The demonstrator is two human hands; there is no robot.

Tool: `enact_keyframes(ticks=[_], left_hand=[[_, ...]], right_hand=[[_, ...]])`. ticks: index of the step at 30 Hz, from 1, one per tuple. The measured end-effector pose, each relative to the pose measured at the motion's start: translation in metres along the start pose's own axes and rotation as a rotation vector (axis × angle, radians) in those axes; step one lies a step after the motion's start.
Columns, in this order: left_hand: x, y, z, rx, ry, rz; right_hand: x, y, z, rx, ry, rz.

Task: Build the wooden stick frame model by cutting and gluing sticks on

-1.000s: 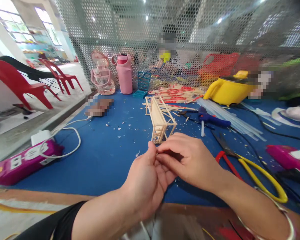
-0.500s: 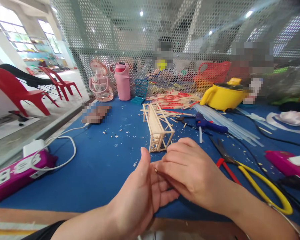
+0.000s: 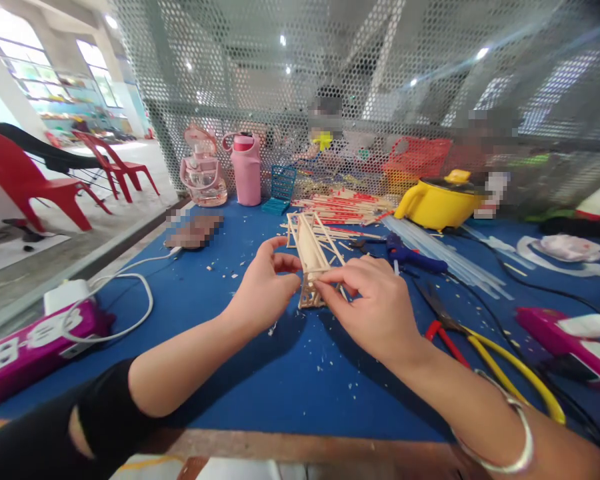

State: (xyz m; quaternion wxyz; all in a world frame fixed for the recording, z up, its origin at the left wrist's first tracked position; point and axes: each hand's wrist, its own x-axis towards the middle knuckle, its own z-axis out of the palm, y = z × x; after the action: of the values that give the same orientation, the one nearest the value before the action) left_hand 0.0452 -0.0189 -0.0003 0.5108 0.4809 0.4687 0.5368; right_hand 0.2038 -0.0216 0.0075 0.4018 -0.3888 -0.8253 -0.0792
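Observation:
A small box-shaped frame of thin wooden sticks (image 3: 310,250) stands on the blue tabletop in front of me. My right hand (image 3: 375,300) is at the frame's near end, thumb and forefinger pinched on a small piece of wooden stick that the fingertips mostly hide. Along the frame's left side, my left hand (image 3: 267,283) has its fingers curved and apart from the thumb. Its fingertips are close to the sticks; whether they touch is unclear.
Behind the frame lies a pile of red-marked sticks (image 3: 347,205). On the right are a blue glue gun (image 3: 415,255), clear glue sticks (image 3: 445,257), scissors (image 3: 460,328) and a yellow pot (image 3: 437,203). A purple power strip (image 3: 45,347) and pink bottle (image 3: 247,170) are leftward.
Both hands have moved forward to the stick frame from nearer me, where they were together. The left palm has turned over from facing up, and the right hand has brought the small piece along.

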Motion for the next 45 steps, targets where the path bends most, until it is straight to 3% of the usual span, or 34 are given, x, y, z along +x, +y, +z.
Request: enact_keyframes(ticks=[5, 18, 27, 34, 37, 42, 45], left_hand=[[-0.007, -0.004, -0.002, -0.139, -0.085, 0.047], [-0.010, -0.003, -0.001, -0.203, -0.070, 0.021], [-0.014, -0.002, 0.002, -0.174, -0.081, 0.031], [-0.012, -0.006, 0.001, -0.151, -0.067, 0.031], [-0.012, -0.008, 0.002, -0.149, -0.034, 0.066], [-0.013, -0.011, 0.005, -0.148, -0.032, 0.120], [-0.013, -0.014, 0.005, -0.125, -0.021, 0.159]], right_hand=[[-0.006, 0.003, 0.004, -0.049, 0.043, -0.072], [-0.007, 0.002, 0.009, -0.152, 0.033, -0.147], [-0.008, -0.005, 0.010, -0.165, 0.080, -0.069], [-0.009, -0.003, 0.013, -0.128, 0.127, -0.093], [-0.009, 0.000, 0.009, -0.085, 0.096, -0.106], [-0.006, 0.008, 0.000, -0.034, 0.157, -0.058], [-0.004, 0.011, 0.003, -0.019, 0.071, -0.066]])
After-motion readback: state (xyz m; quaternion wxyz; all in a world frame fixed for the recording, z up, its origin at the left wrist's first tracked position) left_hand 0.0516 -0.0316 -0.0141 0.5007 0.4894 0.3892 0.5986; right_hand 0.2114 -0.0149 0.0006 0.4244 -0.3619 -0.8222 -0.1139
